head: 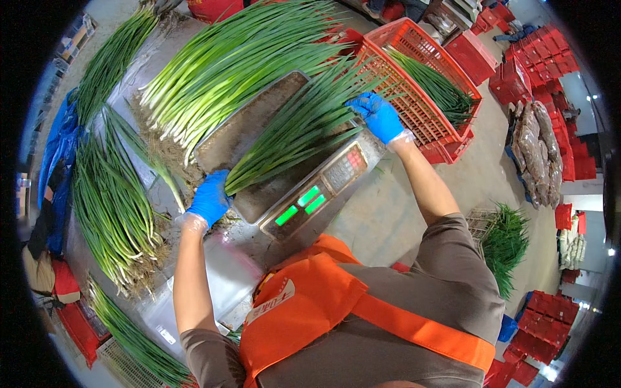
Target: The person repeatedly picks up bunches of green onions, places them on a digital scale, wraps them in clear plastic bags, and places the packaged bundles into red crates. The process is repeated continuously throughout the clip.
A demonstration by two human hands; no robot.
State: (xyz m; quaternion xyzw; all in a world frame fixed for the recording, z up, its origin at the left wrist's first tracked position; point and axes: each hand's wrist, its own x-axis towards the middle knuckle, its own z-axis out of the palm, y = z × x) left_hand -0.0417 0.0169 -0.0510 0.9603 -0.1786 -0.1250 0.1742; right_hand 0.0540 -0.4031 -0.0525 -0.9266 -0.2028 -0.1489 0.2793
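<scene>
My left hand, in a blue glove, grips the lower end of a bunch of green onions. The bunch lies slantwise over the metal pan of a digital weighing scale, whose displays glow green. At the leafy end, my right hand, also gloved in blue, has its fingers curled against the leaves; whether they close on any is hidden. Behind the pan lies a large heap of green onions with white stems and roots. A loose green onion rests beside my left hand.
A red plastic crate holding green onions stands right of the scale. More green onions lie on the left of the table, near clear plastic bags. A crate of greens sits on the floor at right, with stacked red crates beyond.
</scene>
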